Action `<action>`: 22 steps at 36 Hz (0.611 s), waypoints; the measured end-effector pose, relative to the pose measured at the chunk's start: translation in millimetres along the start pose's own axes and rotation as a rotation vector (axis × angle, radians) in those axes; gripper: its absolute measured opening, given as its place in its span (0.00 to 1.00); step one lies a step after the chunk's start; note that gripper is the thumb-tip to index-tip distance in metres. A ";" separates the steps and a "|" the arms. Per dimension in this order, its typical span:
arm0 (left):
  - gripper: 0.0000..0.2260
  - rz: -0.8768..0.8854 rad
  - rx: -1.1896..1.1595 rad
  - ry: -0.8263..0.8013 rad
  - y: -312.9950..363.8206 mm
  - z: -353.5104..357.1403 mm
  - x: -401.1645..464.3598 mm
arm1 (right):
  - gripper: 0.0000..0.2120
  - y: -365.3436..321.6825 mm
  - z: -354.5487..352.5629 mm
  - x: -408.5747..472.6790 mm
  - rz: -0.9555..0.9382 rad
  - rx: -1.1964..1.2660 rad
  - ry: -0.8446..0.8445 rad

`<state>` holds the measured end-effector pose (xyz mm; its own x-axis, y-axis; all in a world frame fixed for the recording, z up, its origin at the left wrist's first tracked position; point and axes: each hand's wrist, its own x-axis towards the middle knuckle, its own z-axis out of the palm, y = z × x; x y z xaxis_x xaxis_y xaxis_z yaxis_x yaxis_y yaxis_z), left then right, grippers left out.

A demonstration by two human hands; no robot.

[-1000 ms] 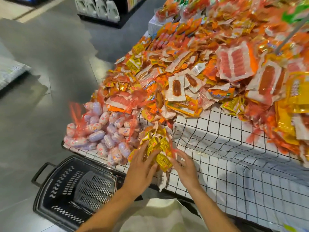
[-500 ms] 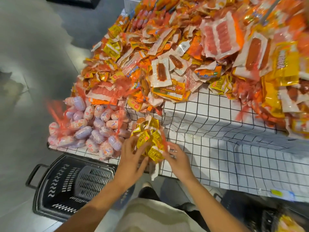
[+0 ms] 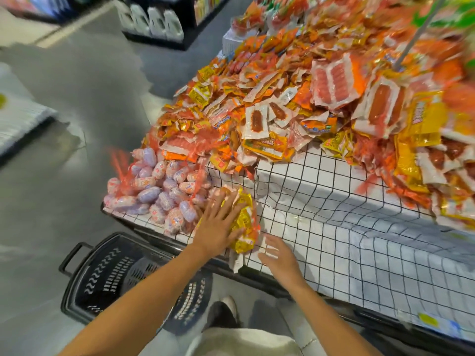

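Setting: a shop aisle with a grey tiled floor [image 3: 77, 176], seen from a head camera looking down at two bare arms.
Background: a dark shelf unit [image 3: 154, 19] holds white jugs at the top of the frame, blurred.
Surface: a display table [image 3: 334, 227] is draped in white cloth with a black grid pattern, and the cloth hangs over the near edge.
Heap: a large pile of snack packets [image 3: 282, 98] in orange, yellow and white covers the far and right parts of the table. A clear pack of pink sausages [image 3: 334, 80] lies on top of it.
Net bag of yellow packets [image 3: 244, 222]: it lies at the table's near edge, in red mesh. Its white tag hangs over the edge.
Left hand [image 3: 218, 227]: it rests palm down on the net bag, fingers straight and spread wide, gripping nothing.
Right hand [image 3: 280, 255]: it is just right of the bag at the table's edge, fingers spread and loose, holding nothing. Whether it touches the cloth cannot be told.
Net bag of pink and lilac sausages [image 3: 159, 191]: it sits on the table's left corner, right beside the yellow bag and the left hand.
Shopping basket [image 3: 102, 276]: black plastic, on the floor below the table's left corner, under the left forearm.
Shoe [image 3: 226, 312]: one dark shoe with a pale toe stands on the floor between the two arms.
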<state>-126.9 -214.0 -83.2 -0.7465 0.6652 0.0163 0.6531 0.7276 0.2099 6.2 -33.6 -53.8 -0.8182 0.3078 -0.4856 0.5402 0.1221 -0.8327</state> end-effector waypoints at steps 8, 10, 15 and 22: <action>0.31 -0.042 -0.012 -0.164 -1.3 -23.4 13.3 | 0.22 6.2 -23.1 -12.3 -0.052 -0.041 0.015; 0.31 -0.050 -0.041 -0.176 -1.2 -34.9 12.7 | 0.22 8.1 -31.4 -17.7 -0.090 -0.073 0.009; 0.26 -0.007 -0.085 -0.144 16.0 -55.4 -0.5 | 0.23 19.6 -62.8 -37.2 -0.152 -0.108 0.026; 0.26 0.048 -0.097 -0.073 90.4 -47.7 -36.0 | 0.26 62.1 -120.3 -87.8 -0.261 -0.254 0.123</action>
<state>-47.2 -180.1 -18.2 -0.7011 0.7118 -0.0422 0.6695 0.6775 0.3046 135.3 60.5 -30.8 -0.9133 0.3442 -0.2178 0.3610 0.4365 -0.8241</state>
